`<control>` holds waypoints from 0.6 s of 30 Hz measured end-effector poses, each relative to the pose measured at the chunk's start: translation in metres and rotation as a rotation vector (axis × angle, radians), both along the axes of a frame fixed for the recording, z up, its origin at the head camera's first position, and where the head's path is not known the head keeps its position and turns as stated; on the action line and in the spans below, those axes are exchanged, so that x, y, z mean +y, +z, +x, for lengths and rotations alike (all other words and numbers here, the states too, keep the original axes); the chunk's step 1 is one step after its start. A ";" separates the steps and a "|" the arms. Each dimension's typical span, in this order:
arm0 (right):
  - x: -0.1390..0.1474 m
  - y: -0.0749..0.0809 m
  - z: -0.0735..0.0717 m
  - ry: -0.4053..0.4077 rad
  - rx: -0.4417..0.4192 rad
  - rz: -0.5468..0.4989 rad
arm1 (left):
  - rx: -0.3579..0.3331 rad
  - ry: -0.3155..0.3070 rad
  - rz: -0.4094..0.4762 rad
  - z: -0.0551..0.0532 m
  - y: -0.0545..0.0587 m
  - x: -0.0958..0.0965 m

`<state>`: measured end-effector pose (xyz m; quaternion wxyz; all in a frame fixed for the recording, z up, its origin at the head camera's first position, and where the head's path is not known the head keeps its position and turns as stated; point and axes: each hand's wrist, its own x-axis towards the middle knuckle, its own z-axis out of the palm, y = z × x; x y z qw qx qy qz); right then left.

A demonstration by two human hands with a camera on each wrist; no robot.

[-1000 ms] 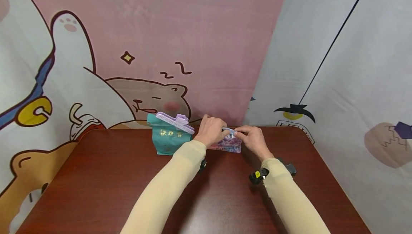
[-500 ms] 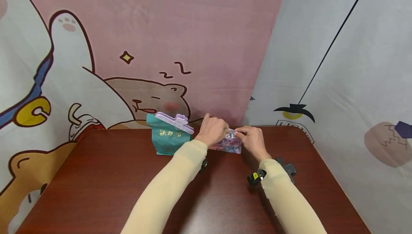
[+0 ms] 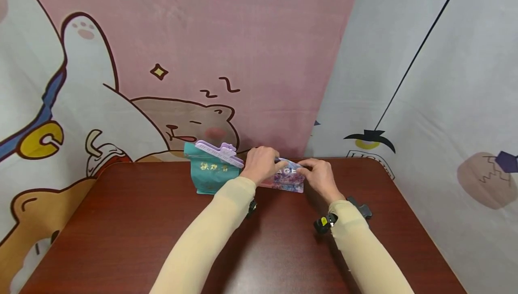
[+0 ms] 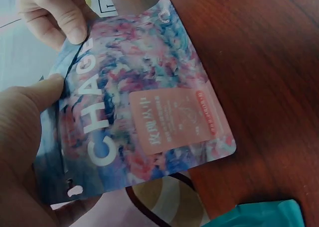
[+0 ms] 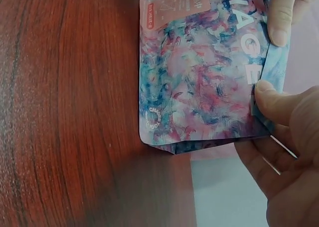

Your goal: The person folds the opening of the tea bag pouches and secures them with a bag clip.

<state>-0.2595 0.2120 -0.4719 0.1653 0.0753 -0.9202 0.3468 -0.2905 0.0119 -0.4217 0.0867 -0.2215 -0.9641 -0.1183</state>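
A pink and blue patterned pouch (image 3: 289,180) lettered "CHAGE" stands at the back of the table. My left hand (image 3: 261,164) pinches its top edge, thumb on the front face, covering the left part in the head view. At the upper right corner my right hand (image 3: 320,177) pinches the same edge between thumb and fingers. The top strip (image 5: 275,67) looks folded along a crease in the right wrist view. Just left of my left hand stands a teal pouch (image 3: 212,176), its top gripped by a lilac bag clip (image 3: 220,152).
A dark grey flat object (image 3: 363,209), partly hidden by my right sleeve, lies on the brown table (image 3: 133,222). Behind the table's back edge hangs a printed cloth (image 3: 283,60) with cartoon animals.
My left hand has slid a little left along the pouch's top edge, so more of the lettering shows. My right hand stays at the corner, shifting only slightly.
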 end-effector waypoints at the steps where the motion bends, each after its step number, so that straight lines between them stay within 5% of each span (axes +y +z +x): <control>1: 0.000 0.000 0.000 -0.009 -0.011 -0.001 | 0.002 0.012 0.009 0.000 -0.001 0.000; 11: 0.000 -0.003 0.002 -0.029 -0.093 -0.012 | -0.025 0.174 0.074 0.000 -0.014 0.007; 18: 0.003 -0.001 0.003 -0.044 -0.104 0.012 | -0.039 0.200 0.074 -0.003 -0.016 0.009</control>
